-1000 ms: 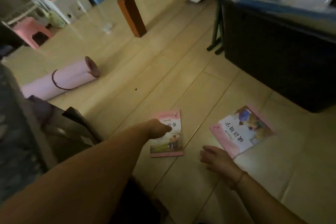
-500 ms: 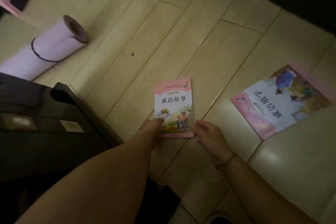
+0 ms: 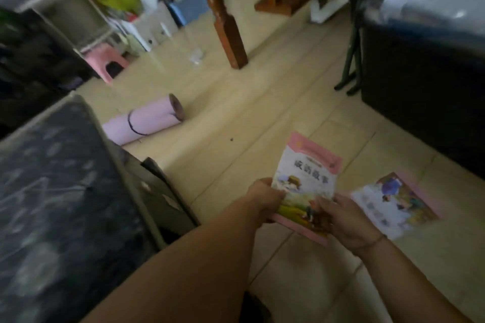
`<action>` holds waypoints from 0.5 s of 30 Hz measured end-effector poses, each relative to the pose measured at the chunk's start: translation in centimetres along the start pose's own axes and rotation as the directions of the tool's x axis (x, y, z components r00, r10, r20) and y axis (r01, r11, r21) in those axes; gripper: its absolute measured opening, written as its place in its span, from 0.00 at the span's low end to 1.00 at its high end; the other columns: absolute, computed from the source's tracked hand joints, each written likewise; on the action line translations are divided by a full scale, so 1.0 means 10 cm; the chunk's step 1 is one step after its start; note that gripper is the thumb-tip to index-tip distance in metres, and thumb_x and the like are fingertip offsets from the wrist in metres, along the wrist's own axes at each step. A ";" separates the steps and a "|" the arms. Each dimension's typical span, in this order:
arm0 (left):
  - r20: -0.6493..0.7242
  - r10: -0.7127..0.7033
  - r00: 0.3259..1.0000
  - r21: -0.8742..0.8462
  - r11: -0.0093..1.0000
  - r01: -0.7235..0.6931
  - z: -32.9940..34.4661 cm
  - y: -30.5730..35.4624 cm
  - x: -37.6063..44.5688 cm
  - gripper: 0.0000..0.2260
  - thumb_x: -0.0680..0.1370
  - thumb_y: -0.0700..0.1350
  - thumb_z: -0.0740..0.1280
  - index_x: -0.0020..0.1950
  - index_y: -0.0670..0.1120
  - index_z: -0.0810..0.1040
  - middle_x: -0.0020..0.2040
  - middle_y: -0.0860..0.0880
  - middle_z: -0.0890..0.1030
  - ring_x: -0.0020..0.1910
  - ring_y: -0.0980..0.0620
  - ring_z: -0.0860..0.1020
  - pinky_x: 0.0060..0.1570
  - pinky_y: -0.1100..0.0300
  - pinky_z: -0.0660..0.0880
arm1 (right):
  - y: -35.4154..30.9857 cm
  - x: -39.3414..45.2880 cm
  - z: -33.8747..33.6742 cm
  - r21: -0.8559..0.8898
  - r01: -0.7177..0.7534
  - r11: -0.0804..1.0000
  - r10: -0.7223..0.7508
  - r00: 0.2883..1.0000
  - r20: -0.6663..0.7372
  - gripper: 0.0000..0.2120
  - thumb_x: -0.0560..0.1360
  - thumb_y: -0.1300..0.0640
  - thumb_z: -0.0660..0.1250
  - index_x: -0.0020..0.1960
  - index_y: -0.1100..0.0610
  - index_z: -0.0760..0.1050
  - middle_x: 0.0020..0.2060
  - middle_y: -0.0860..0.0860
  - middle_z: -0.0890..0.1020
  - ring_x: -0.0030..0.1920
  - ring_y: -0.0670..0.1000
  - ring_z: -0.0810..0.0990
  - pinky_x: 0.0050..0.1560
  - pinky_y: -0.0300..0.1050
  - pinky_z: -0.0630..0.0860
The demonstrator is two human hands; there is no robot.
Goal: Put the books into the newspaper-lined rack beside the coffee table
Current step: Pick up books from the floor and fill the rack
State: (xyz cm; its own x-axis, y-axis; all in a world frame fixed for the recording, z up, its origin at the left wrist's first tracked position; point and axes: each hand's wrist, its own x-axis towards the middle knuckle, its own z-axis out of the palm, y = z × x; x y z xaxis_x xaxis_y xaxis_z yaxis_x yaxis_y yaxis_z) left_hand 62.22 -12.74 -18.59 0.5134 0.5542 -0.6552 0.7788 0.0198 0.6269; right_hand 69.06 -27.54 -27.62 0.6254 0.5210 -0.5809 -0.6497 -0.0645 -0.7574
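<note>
Pink paperback (image 3: 305, 186), thin, light, likely floppy and glossy-slick; gripped at its near corners by left hand (image 3: 265, 198) and right hand (image 3: 341, 217). Best held along the stiffer spine edge. Second book (image 3: 393, 202) flat on the floor just beyond the right hand.

pink-bordered book (image 3: 307, 181), lilac rolled mat (image 3: 147, 123)

Both forearms are showing bare from the lower frame edge to the hands; no sleeve is reaching into view. Left hand (image 3: 263, 198): no ring or band is showing. Right hand (image 3: 346, 220): the wrist is wearing one thin cord-like bracelet (image 3: 374, 241), dark, lying snug. Motion blur is hiding finer detail such as nails.
</note>
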 end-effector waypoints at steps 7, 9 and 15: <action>0.033 0.445 0.895 -0.243 0.872 -0.425 -0.74 0.24 -1.89 0.05 0.78 0.47 0.66 0.51 0.51 0.81 0.49 0.45 0.85 0.43 0.44 0.84 0.42 0.49 0.83 | -1.15 -1.85 0.40 -0.001 0.298 0.954 -0.298 0.952 0.072 0.21 0.65 0.59 0.76 0.57 0.62 0.77 0.54 0.61 0.83 0.55 0.64 0.81 0.64 0.65 0.71; 0.005 0.543 0.839 -0.258 0.812 -0.524 -1.12 0.10 -2.42 0.13 0.74 0.51 0.67 0.56 0.50 0.81 0.52 0.47 0.85 0.50 0.45 0.84 0.53 0.42 0.81 | -1.27 -2.44 0.74 -0.046 0.363 0.931 -0.349 0.919 0.184 0.32 0.57 0.54 0.81 0.58 0.59 0.77 0.53 0.60 0.84 0.55 0.63 0.82 0.63 0.64 0.72; -0.120 0.652 0.749 -0.350 0.678 -0.647 -2.23 -0.82 -3.76 0.10 0.82 0.38 0.62 0.60 0.45 0.79 0.55 0.45 0.85 0.55 0.45 0.83 0.59 0.45 0.78 | -1.69 -3.92 1.85 -0.226 0.671 0.706 -0.559 0.725 0.402 0.23 0.65 0.60 0.72 0.58 0.47 0.75 0.48 0.50 0.85 0.48 0.53 0.85 0.44 0.57 0.81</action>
State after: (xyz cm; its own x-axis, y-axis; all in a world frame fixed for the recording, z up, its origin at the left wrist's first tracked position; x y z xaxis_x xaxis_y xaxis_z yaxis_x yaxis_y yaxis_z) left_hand 28.48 -15.18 10.28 0.8492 0.5272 -0.0311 0.0697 -0.0534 0.9961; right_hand 47.50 -31.11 13.49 0.6432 0.7559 0.1226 0.0581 0.1114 -0.9921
